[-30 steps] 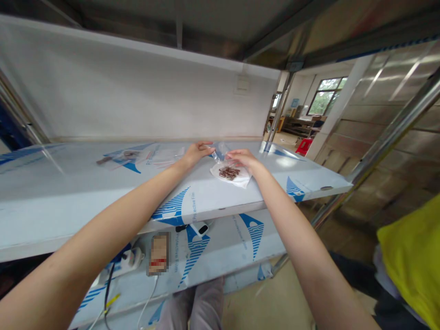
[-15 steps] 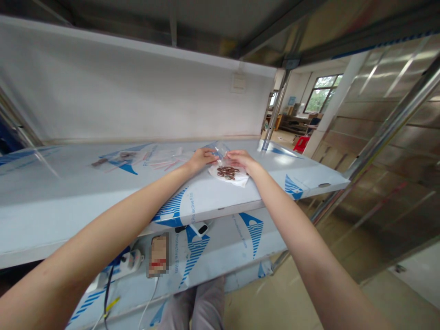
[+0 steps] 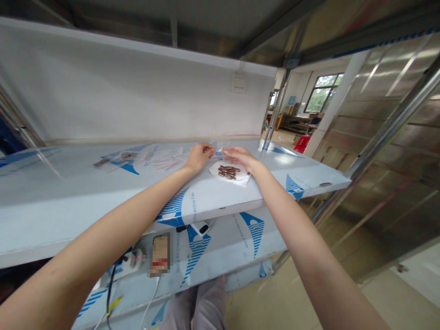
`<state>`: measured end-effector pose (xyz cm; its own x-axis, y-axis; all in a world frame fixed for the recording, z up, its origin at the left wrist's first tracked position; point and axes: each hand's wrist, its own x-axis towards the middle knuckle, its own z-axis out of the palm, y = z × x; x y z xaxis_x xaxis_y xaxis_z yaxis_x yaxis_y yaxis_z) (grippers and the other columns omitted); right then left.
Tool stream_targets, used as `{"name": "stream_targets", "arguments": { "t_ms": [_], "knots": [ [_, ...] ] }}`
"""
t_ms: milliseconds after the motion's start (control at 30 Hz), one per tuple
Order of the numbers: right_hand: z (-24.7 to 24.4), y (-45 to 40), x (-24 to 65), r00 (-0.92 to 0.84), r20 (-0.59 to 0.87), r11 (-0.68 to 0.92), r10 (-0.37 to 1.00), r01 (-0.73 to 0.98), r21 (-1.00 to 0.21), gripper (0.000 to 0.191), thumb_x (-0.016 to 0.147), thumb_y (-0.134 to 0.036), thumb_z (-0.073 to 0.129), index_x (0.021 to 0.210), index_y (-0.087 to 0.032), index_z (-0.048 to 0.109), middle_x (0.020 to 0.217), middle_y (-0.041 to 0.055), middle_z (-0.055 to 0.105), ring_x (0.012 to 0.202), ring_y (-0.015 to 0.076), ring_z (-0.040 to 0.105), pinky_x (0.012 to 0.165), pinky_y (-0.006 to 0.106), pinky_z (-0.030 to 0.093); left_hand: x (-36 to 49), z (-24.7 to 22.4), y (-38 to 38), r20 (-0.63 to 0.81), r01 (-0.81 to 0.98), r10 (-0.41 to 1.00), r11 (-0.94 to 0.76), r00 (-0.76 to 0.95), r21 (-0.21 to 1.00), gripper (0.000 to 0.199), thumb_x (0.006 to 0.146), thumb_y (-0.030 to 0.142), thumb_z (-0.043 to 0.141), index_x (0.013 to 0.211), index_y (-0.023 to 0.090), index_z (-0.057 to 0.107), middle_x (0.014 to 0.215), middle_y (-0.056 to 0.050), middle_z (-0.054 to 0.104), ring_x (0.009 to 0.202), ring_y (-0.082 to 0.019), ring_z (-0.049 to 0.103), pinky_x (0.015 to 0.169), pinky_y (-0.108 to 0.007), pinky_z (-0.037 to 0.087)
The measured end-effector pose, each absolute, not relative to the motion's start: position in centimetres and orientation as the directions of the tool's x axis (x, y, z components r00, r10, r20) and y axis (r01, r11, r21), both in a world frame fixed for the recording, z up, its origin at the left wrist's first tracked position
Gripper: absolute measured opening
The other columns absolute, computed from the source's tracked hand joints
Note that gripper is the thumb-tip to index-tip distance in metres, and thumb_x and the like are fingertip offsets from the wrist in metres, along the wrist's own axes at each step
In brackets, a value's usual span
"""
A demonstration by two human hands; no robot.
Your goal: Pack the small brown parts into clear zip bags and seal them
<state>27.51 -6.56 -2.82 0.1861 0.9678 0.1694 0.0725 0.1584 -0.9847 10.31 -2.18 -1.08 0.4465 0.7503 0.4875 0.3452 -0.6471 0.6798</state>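
Observation:
My left hand [image 3: 200, 156] pinches one side of a small clear plastic zip bag [image 3: 219, 152]. Across from it, my right hand [image 3: 239, 156] has its fingers closed on the bag's other side. Between them the bag hangs just above the shelf, partly covered by the fingers; I cannot tell what it contains. Just in front of the hands lies a white round sheet or dish [image 3: 240, 180] with a pile of brown capsules [image 3: 228, 172] on it.
Left of my hands, flat clear bags [image 3: 165, 157] with red edges lie on the film-covered metal shelf [image 3: 85, 197]. Farther left are small bags with brown contents [image 3: 127, 156]. Below sit a phone [image 3: 160, 254] and a power strip [image 3: 132, 261]. A metal shelf hangs overhead.
The bag stood upright between my hands and now lies lower and flatter. My left hand has shifted slightly left and up, baring more of the white sheet or dish.

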Motion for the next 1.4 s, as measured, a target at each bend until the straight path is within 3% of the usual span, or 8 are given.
{"name": "stream_targets", "arguments": {
  "t_ms": [200,433,700,1200,1400],
  "knots": [
    [-2.8,-6.6,27.0,0.175,0.234,0.193,0.956,0.225,-0.955,0.006,0.073,-0.012,0.064,0.077,-0.016,0.064,0.08,0.0025,0.067,0.065,0.0089,0.06,0.069,0.023,0.048,10.0,-1.4,-1.6,0.441,0.416,0.74,-0.659,0.507,0.626,0.025,0.079,0.033,0.056,0.078,0.012,0.069,0.073,-0.006,0.069,0.067,-0.015,0.059,0.067,-0.023,0.041],
    [-2.9,-6.3,27.2,0.196,0.288,0.238,0.937,0.245,-0.94,0.006,0.071,-0.017,0.065,0.077,-0.017,0.064,0.08,0.0029,0.068,0.066,0.0103,0.058,0.064,0.023,0.047,9.9,-1.6,-1.4,0.439,0.41,0.72,-0.678,0.537,0.61,0.029,0.072,0.041,0.064,0.08,0.015,0.072,0.08,-0.007,0.071,0.072,-0.017,0.06,0.067,-0.024,0.041],
    [-2.7,-6.5,27.1,0.163,0.32,0.279,0.933,0.233,-0.932,0.014,0.067,-0.018,0.068,0.08,-0.017,0.065,0.086,0.0041,0.068,0.068,0.0103,0.058,0.063,0.023,0.045,9.7,-1.4,-1.2,0.461,0.445,0.721,-0.687,0.517,0.575,0.021,0.074,0.032,0.061,0.08,0.014,0.072,0.083,-0.007,0.072,0.078,-0.019,0.062,0.071,-0.026,0.041],
    [-2.2,-6.5,27.0,0.236,0.353,0.298,0.905,0.241,-0.924,0.023,0.066,-0.024,0.068,0.088,-0.018,0.064,0.091,0.0041,0.068,0.068,0.0094,0.057,0.061,0.021,0.042,9.4,-1.2,-1.0,0.499,0.464,0.74,-0.672,0.451,0.577,0.025,0.076,0.035,0.059,0.08,0.015,0.073,0.08,-0.007,0.072,0.075,-0.018,0.061,0.068,-0.026,0.04],
    [-2.1,-6.7,26.9,0.24,0.377,0.32,0.895,0.245,-0.915,0.02,0.063,-0.019,0.064,0.084,-0.019,0.061,0.069,-0.0026,0.063,0.058,0.0095,0.053,0.058,0.022,0.04,9.3,-0.8,-1.4,0.495,0.519,0.732,-0.681,0.468,0.517,0.024,0.078,0.027,0.052,0.081,0.015,0.073,0.079,-0.006,0.071,0.074,-0.019,0.06,0.069,-0.026,0.04]
  ]
}}
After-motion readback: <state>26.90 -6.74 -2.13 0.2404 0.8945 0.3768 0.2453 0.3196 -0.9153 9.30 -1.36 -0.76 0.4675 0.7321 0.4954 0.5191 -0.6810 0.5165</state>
